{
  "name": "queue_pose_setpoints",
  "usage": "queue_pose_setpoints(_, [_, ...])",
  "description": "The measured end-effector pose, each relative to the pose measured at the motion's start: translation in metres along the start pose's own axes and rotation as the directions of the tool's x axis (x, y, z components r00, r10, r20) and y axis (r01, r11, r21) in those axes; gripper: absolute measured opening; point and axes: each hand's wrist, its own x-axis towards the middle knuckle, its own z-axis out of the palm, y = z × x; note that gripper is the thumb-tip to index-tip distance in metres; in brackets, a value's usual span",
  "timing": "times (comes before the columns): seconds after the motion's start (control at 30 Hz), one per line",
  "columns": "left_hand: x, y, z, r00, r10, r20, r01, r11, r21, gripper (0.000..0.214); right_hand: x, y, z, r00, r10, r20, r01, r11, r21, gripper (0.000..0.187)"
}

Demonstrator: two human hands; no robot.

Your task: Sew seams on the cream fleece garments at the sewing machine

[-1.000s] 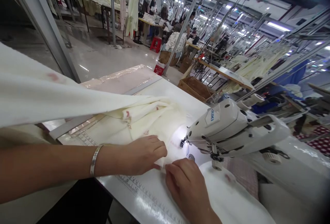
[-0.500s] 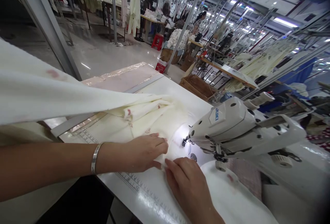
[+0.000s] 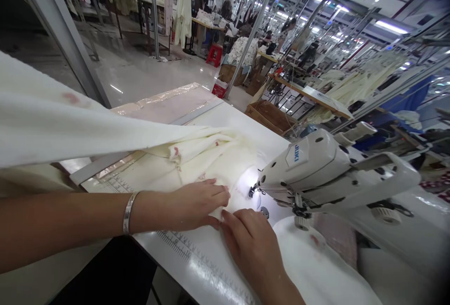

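Cream fabric [image 3: 197, 157] with small reddish prints lies bunched on the white sewing table [image 3: 197, 267], and a long fold of it stretches off to the left. My left hand [image 3: 198, 204], a silver bangle on its wrist, rests over the fabric with fingers and thumb closed on its near edge. Right beside it, my right hand [image 3: 251, 244] pinches the same edge between thumb and forefinger. Both hands are just left of the lit needle area of a white sewing machine [image 3: 305, 159]. The pinched edge is mostly hidden by my fingers.
A printed ruler scale [image 3: 176, 244] runs along the table's near side. Beyond the table are a brown open box [image 3: 270, 115], a red stool [image 3: 213, 55] and a slanting metal post [image 3: 246, 56]. More pale cloth [image 3: 323, 249] lies right of the machine. People work farther back.
My right hand has shifted slightly up and left along the fabric edge, closer to my left hand. The left hand and the fabric stay nearly in place.
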Motion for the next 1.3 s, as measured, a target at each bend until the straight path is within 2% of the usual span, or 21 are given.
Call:
queue_pose_setpoints(0.17, [-0.004,0.0,0.003,0.999,0.03,0.023,-0.031,0.998,0.046,0.033,0.0,-0.001,0.004,1.0,-0.009,-0.025,0.01,0.999,0.042,0.012])
queue_pose_setpoints(0.3, [-0.004,-0.003,0.007,0.996,0.078,0.035,-0.08,0.995,0.065,0.036,-0.004,0.005,0.001,1.0,-0.019,0.023,0.017,0.998,0.059,0.015])
queue_pose_setpoints(0.4, [0.011,-0.012,0.007,0.995,0.091,0.045,-0.095,0.989,0.109,0.036,-0.004,0.018,0.001,0.998,0.024,0.06,-0.026,0.999,0.03,0.016])
queue_pose_setpoints(0.57, [0.038,-0.027,0.002,0.982,0.132,0.133,-0.147,0.983,0.111,0.036,-0.005,0.042,0.004,0.993,0.075,0.096,-0.079,0.996,0.035,0.018])
queue_pose_setpoints(0.67, [0.042,-0.023,-0.005,0.983,0.113,0.146,-0.129,0.986,0.108,0.036,-0.008,0.046,0.007,0.987,0.083,0.138,-0.092,0.994,0.053,0.013])
queue_pose_setpoints(0.8, [0.045,-0.009,-0.012,0.994,0.041,0.105,-0.053,0.992,0.117,0.028,-0.013,0.044,0.006,0.978,0.109,0.178,-0.123,0.99,0.071,0.01])
queue_pose_setpoints(0.97, [0.046,-0.003,0.0,0.998,0.022,0.06,-0.033,0.982,0.188,0.022,-0.02,0.044,-0.007,0.974,0.176,0.143,-0.194,0.973,0.128,0.016])
queue_pose_setpoints(1.07, [0.05,-0.01,0.007,0.999,0.002,0.035,-0.007,0.986,0.165,0.025,-0.029,0.055,-0.01,0.972,0.211,0.105,-0.215,0.976,0.023,0.016])
queue_pose_setpoints(1.2, [0.068,-0.023,0.007,0.999,0.025,0.036,-0.027,0.997,0.072,0.02,-0.042,0.077,-0.007,0.966,0.243,0.089,-0.215,0.945,-0.246,0.023])
queue_pose_setpoints(1.3, [0.074,-0.022,0.002,0.998,0.026,0.052,-0.029,0.998,0.057,0.016,-0.045,0.078,-0.013,0.971,0.227,0.079,-0.194,0.934,-0.299,0.02])
